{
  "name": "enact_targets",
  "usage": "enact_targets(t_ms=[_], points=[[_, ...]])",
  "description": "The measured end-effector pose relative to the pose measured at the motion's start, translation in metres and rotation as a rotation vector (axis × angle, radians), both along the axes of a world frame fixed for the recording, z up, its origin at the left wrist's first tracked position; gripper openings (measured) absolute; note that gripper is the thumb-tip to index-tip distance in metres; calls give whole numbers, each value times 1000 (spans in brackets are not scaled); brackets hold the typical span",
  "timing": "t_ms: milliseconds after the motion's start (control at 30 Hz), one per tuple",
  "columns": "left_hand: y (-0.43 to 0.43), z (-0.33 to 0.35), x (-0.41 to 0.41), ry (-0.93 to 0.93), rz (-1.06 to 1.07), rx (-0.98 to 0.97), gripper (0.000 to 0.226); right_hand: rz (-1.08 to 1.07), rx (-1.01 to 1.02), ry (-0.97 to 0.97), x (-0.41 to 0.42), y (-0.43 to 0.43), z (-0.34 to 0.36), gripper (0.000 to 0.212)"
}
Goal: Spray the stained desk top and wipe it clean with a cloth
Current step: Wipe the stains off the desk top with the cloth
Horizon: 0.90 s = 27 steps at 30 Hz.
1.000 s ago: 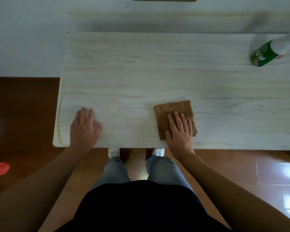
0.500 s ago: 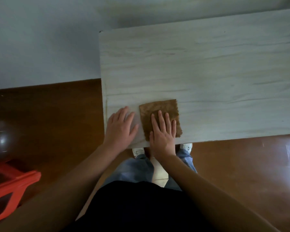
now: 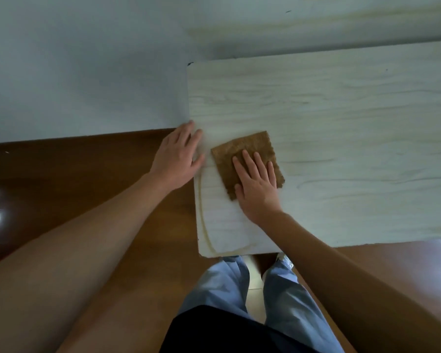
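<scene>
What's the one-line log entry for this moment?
phase: wipe | right hand: flat on cloth | left hand: resting on desk left edge

The left hand [image 3: 178,159] is lying flat, fingers pointing toward 1 o'clock, forearm stretching from 8 o'clock. The right hand [image 3: 257,189] is pressing flat, fingers pointing toward 12 o'clock, forearm stretching from 4 o'clock.

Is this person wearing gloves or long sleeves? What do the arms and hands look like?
No gloves, no sleeves in view: the left hand and right hand are bare, as are both forearms up to the picture's edge. No watch, ring or bracelet shows. Below are light blue trousers and a dark garment.
</scene>
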<state>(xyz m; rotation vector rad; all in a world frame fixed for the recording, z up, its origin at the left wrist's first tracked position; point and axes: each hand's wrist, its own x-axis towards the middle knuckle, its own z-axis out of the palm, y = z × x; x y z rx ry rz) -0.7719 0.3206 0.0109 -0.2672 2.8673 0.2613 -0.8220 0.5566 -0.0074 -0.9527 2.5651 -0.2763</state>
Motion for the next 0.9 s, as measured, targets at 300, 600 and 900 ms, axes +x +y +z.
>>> enact_targets(t_ms=[300,600,900], points=[[-3,-3,-7,-43,-31,80,66,-109,-6,35,17,-23,-7,62],[30,11,2,-63,-60,22,66,-63,29,-33,77,66,3,64],[56,16,13,-158,-53,22,66,-80,9,-30,11,57,3,64]])
